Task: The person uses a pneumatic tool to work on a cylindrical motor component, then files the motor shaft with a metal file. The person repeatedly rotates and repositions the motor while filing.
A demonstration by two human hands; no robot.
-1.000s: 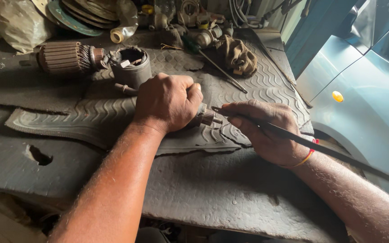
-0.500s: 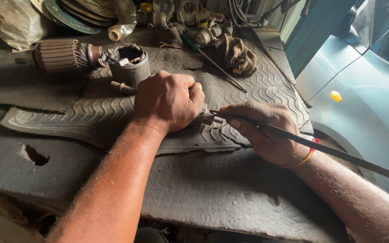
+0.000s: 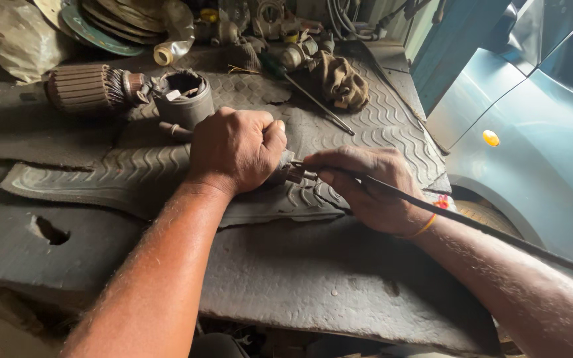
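A grey-blue car [image 3: 538, 132] is standing at the right, very near to the bench [image 3: 286, 292], and its orange side lamp [image 3: 491, 138] is showing. The bench is filling most of the view; it is dark, worn and dusty, with a hole at its left part. Rubber mats [image 3: 379, 126] with a wavy pattern are lying on it, one long strip under the person's hands.

The person is leaning over the bench with both bare forearms stretched forward. The left hand [image 3: 237, 149] is closing as a fist around a small metal part [image 3: 291, 172], and only the end of this part is sticking out at the thumb side, so its shape is mostly hidden. The part is lying on the mat strip, about the middle of the bench, between the two hands. The right hand [image 3: 366, 185] is gripping a long dark rod [image 3: 472, 222]; the fingers are clamped on it near its tip, and the tip is touching the metal part. The rod is running back to the right, over the wrist with its orange band [image 3: 424, 227].

Behind the left hand a round metal housing [image 3: 184, 99] is standing, and beside it a ribbed armature [image 3: 84, 88] is lying on its side. Farther back a screwdriver [image 3: 310, 96], a brown rag [image 3: 339, 79] and a pile of small parts are resting.
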